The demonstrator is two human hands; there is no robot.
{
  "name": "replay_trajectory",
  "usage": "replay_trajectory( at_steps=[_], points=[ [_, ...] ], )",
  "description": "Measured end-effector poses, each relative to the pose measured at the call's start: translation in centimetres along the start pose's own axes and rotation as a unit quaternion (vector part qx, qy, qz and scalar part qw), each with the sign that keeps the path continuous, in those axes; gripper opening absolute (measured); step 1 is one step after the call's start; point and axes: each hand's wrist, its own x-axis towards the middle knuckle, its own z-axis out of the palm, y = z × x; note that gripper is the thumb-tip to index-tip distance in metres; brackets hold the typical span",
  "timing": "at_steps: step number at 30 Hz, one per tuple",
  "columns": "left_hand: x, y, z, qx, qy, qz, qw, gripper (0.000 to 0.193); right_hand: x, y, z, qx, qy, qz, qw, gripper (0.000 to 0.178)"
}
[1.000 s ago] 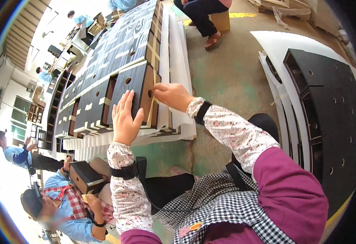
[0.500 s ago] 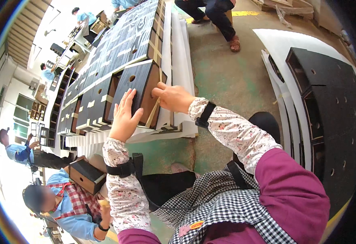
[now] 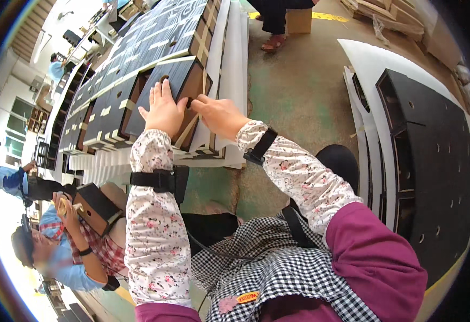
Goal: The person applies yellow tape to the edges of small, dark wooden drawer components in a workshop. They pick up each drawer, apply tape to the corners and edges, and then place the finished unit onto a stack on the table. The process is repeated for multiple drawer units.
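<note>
A black wood-grained box [image 3: 180,68] with a round hole in its top and brown sides stands at the near end of a row of similar boxes. My left hand [image 3: 164,110] lies on its top with fingers stretched, the fingertips by the hole. At the brown side facing right, my right hand [image 3: 220,115] pinches a strip of pale masking tape [image 3: 188,130], whose lower part runs down that side. The fingertips are next to a dark opening in the side, and their exact grip is partly hidden.
Taped black panels [image 3: 154,40] extend away on white foam sheets [image 3: 234,80]. More black boxes [image 3: 439,145] are stacked at the right. A seated co-worker [image 3: 57,241] at the lower left has a dark box [image 3: 96,209]; another person's legs [image 3: 274,27] show at the top.
My left hand has shifted forward over the box top, toward the hole. The right hand has moved in closer to the box's side. The co-worker's hand has risen.
</note>
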Motion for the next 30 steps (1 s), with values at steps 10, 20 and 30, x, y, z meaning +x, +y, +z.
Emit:
replay_trajectory(
  at_steps=[10,20,30],
  points=[
    [0.7,-0.2,0.4,0.004,-0.002,-0.015,1.0,0.07,-12.0,-6.4,0.7,0.275,-0.074,0.165,0.944,0.018],
    [1.2,-1.0,-0.3,-0.027,-0.049,-0.004,0.998,0.075,-17.1,-10.4,2.4,0.248,-0.252,-0.058,0.934,0.011],
    [0.0,-4.7,0.0,-0.14,0.073,0.114,0.981,0.069,-2.1,-2.6,-3.1,0.185,-0.089,0.176,0.963,0.042]
  ],
)
